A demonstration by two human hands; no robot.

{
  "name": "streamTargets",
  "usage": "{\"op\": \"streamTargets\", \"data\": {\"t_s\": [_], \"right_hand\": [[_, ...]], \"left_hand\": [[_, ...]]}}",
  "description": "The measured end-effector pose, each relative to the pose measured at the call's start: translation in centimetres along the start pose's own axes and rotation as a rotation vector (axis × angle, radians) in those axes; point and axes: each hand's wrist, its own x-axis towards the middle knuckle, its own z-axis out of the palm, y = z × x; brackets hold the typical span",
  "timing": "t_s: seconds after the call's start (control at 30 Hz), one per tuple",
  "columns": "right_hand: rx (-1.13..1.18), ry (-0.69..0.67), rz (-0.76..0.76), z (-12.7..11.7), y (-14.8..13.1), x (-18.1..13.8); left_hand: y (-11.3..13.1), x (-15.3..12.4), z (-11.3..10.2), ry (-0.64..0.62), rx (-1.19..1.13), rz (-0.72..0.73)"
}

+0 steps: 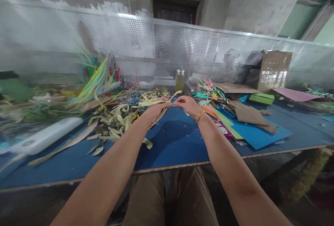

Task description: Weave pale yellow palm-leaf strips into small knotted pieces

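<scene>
Both my hands meet over the middle of the blue table (172, 142), fingers pinched. My left hand (158, 107) grips a pale yellow paper strip (152, 102) that runs left from the fingers. My right hand (185, 104), with a gold bracelet at the wrist, pinches the same strip where its end curls up toward the right. A loose heap of similar pale strips (117, 118) lies just left of my hands.
A white flat device (47, 136) lies at the left. Coloured strips (97, 76) stand at the back left, a small bottle (180, 79) behind my hands. Coloured paper sheets (258, 132) and a cardboard box (273, 70) sit right. A perforated metal screen (167, 48) backs the table.
</scene>
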Motion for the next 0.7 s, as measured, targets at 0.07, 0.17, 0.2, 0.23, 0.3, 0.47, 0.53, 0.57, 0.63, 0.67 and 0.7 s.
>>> {"op": "streamTargets", "data": {"t_s": [0.07,0.17,0.2,0.23,0.3,0.47,0.53,0.57,0.63,0.67,0.7], "right_hand": [[-0.033,0.004,0.003,-0.3,-0.1,0.0],[-0.063,0.008,0.001,-0.5,-0.2,0.1],[-0.074,0.009,-0.005,-0.5,-0.2,0.1],[-0.086,0.012,-0.012,-0.6,-0.2,0.1],[-0.122,0.034,-0.025,-0.6,-0.1,0.1],[-0.366,0.133,-0.099,-0.6,0.0,-0.1],[-0.524,0.242,-0.202,-0.4,-0.4,-0.5],[-0.598,0.302,-0.268,-0.2,-0.7,-0.7],[-0.717,0.372,-0.392,0.5,-1.4,-1.2],[-0.75,0.351,-0.444,0.9,-1.8,-1.5],[-0.778,0.303,-0.491,1.4,-2.1,-1.7]], "left_hand": [[-0.1,0.2,0.0,0.012,-0.044,0.012],[-0.1,0.3,0.0,0.03,-0.088,0.035],[-0.1,0.3,0.0,0.038,-0.093,0.04],[0.0,0.3,-0.1,0.042,-0.093,0.042],[0.0,0.2,-0.2,0.035,-0.081,0.044],[0.1,0.1,-0.2,0.011,-0.068,0.098],[0.2,0.1,-0.1,0.036,-0.05,0.147],[0.2,0.0,0.0,0.059,-0.025,0.176],[0.1,0.1,0.0,0.109,0.037,0.241],[0.1,0.2,0.0,0.128,0.064,0.279],[0.1,0.3,-0.1,0.136,0.089,0.319]]}}
